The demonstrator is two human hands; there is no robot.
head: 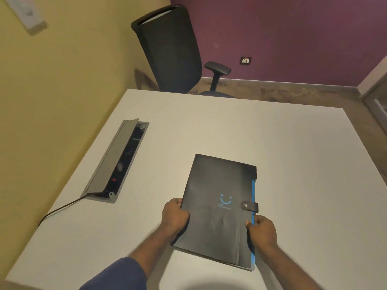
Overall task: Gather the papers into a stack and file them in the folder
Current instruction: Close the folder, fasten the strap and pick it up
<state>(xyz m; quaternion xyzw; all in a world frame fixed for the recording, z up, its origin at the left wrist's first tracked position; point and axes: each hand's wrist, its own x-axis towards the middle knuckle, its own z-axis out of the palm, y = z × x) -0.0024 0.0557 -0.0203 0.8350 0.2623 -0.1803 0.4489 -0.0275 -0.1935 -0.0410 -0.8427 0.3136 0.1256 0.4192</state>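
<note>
A black folder (217, 208) with a blue smiley mark lies closed on the white table (293, 164), its snap strap (250, 206) fastened over the right edge. A blue strip shows along that edge. My left hand (174, 216) grips the folder's left edge. On the right edge, near the blue strip, my right hand (261, 230) pinches the folder. No loose papers are visible.
An open grey cable box (117, 162) is set into the table at the left, with a black cable (60, 209) trailing toward the near edge. A black office chair (173, 51) stands beyond the table's far side.
</note>
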